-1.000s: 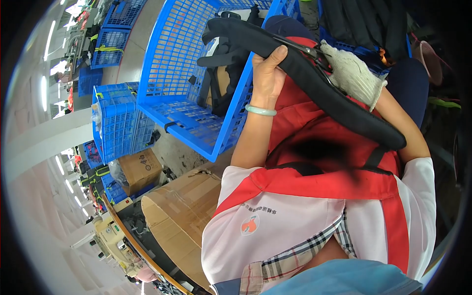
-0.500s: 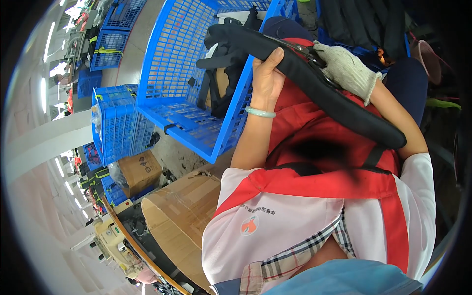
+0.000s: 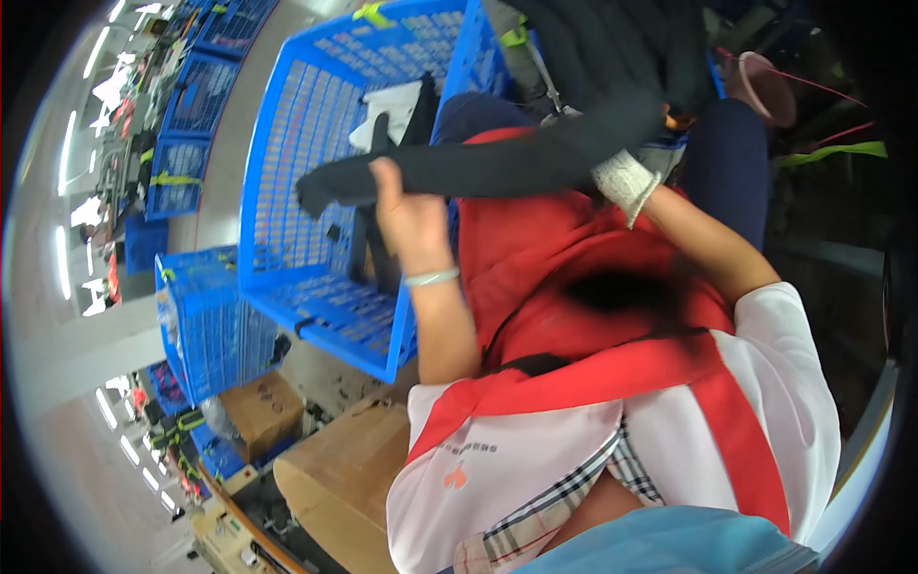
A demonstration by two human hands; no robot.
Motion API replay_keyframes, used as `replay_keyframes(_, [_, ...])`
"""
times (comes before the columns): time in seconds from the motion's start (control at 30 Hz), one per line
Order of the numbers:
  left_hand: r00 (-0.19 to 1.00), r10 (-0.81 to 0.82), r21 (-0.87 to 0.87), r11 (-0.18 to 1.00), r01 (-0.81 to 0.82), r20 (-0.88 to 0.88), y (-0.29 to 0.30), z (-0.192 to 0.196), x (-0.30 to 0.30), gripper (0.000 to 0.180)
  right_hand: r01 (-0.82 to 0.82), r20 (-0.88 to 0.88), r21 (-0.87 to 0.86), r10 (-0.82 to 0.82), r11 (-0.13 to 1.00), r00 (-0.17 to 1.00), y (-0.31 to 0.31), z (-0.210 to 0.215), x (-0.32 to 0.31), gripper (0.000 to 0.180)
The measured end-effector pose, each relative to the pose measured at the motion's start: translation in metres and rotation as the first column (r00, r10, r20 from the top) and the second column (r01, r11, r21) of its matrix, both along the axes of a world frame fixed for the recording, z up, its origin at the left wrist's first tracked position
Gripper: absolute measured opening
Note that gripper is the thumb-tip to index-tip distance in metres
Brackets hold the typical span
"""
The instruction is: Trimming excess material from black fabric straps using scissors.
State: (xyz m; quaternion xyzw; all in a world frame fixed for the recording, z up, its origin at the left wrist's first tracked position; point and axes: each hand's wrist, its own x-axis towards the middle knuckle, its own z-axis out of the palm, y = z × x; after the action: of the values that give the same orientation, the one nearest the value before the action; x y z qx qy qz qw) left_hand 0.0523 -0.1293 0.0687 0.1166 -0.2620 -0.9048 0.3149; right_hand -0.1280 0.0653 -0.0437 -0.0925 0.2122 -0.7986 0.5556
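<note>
A long black fabric piece (image 3: 497, 163) stretches across my lap, above my red apron (image 3: 574, 287). My left hand (image 3: 406, 215), bare with a pale bracelet on the wrist, grips it near its left end. My right hand (image 3: 626, 182) wears a white glove and holds the same piece near its right end, partly hidden under the fabric. Just past the left hand, the piece's left tip hangs over a big blue plastic crate (image 3: 316, 115).
The big crate holds a few black and white pieces. A heap of black fabric (image 3: 612, 48) lies ahead at the top. A pink cup (image 3: 765, 86) stands at the upper right. A smaller blue crate (image 3: 206, 325) and cardboard boxes (image 3: 335, 469) sit at my left.
Both hands have swung the black piece from a slant across my lap to nearly level. Its right end has risen off my right arm, and the gloved hand is now partly covered.
</note>
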Motion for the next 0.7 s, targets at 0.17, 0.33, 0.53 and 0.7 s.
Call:
replay_keyframes(0.17, [0.993, 0.1, 0.015, 0.995, -0.099, -0.062, -0.001, 0.006, -0.004, 0.059, 0.243, -0.319, 0.285, -0.147, 0.927, 0.936, 0.002, 0.074, 0.022, 0.021])
replay_keyframes(0.33, [0.997, -0.04, -0.148, 0.988, 0.049, 0.058, 0.08, -0.002, -0.044, 0.047, 0.22, 0.167, 0.164, -0.247, 0.962, 0.955, -0.012, 0.105, 0.023, 0.016])
replay_keyframes(0.53, [0.79, -0.309, -0.567, 0.563, 0.601, 0.53, 0.108, -0.038, -0.062, 0.023, 0.341, -0.323, 0.277, -0.247, 0.898, 0.913, 0.033, 0.147, -0.112, 0.016])
replay_keyframes(0.7, [0.582, -0.497, -0.576, 0.185, 0.796, 0.643, 0.123, -0.052, -0.057, 0.021, 0.427, -0.614, 0.505, -0.035, 0.75, 0.788, 0.08, 0.141, -0.286, 0.02])
